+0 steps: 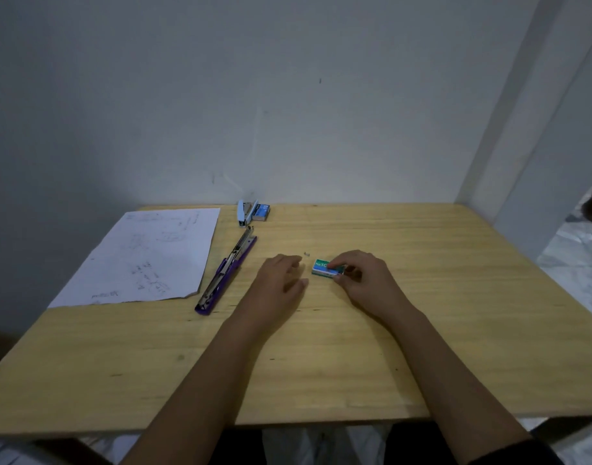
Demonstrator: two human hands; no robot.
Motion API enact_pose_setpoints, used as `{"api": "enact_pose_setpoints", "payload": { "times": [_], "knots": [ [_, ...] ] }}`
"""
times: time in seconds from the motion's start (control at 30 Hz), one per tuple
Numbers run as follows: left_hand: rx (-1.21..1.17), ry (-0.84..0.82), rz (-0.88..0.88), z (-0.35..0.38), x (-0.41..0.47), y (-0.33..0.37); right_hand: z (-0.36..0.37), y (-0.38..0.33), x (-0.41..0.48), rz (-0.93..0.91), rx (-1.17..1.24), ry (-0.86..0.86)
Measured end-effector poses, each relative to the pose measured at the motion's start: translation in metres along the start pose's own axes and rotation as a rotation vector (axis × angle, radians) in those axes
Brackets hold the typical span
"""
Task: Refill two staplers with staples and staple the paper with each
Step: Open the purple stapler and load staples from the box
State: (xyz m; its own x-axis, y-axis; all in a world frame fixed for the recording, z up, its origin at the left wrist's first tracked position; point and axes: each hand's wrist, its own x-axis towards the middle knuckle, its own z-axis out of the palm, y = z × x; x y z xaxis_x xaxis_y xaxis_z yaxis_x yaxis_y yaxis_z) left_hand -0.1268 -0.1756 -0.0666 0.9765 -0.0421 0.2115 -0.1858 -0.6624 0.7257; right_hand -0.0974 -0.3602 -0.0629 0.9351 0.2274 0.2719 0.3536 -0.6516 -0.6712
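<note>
A purple stapler lies unfolded flat, its metal magazine exposed, just right of a sheet of paper with handwriting. A small white-and-blue stapler lies at the table's far edge with a blue staple box beside it. A green staple box lies mid-table. My right hand pinches that box between fingers and thumb. My left hand rests palm down just left of it, fingers loosely apart and holding nothing. A tiny loose staple piece lies between the two hands.
The wooden table stands against a pale wall, with a white post at the right. Marble floor shows past the table's right edge. The paper's near right corner is torn.
</note>
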Motion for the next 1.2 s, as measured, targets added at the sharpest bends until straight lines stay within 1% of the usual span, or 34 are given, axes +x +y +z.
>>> {"api": "enact_pose_setpoints", "payload": {
  "times": [0.07,0.17,0.27,0.43,0.5,0.63,0.8,0.9,1.03,1.2],
  "knots": [
    [-0.019,-0.021,0.029,-0.002,0.001,-0.001,0.003,-0.005,-0.001,-0.049,0.056,-0.057],
    [-0.017,-0.032,0.071,-0.005,0.004,-0.002,0.007,-0.005,-0.001,-0.107,0.063,-0.095],
    [-0.074,-0.033,0.029,-0.007,0.007,-0.004,0.005,-0.005,0.000,-0.097,0.109,-0.096],
    [-0.091,-0.048,0.010,-0.014,0.008,-0.003,0.000,0.000,0.001,-0.074,0.071,-0.106],
    [-0.145,-0.044,-0.023,-0.016,0.007,-0.003,-0.005,0.004,0.000,-0.053,0.080,-0.110],
    [-0.270,-0.064,-0.063,-0.019,0.005,-0.004,-0.010,0.007,-0.002,-0.043,0.151,-0.111],
    [-0.314,-0.051,-0.102,-0.020,0.003,-0.004,-0.011,0.007,-0.003,-0.028,0.202,-0.112],
    [-0.337,-0.049,-0.137,-0.021,0.002,-0.004,-0.011,0.008,-0.002,-0.019,0.198,-0.114],
    [-0.291,-0.043,-0.113,-0.020,-0.001,-0.001,-0.011,0.007,-0.003,-0.040,0.176,-0.089],
    [-0.286,-0.071,-0.116,-0.021,0.000,-0.001,-0.008,-0.002,0.003,-0.021,0.081,-0.114]
  ]
}}
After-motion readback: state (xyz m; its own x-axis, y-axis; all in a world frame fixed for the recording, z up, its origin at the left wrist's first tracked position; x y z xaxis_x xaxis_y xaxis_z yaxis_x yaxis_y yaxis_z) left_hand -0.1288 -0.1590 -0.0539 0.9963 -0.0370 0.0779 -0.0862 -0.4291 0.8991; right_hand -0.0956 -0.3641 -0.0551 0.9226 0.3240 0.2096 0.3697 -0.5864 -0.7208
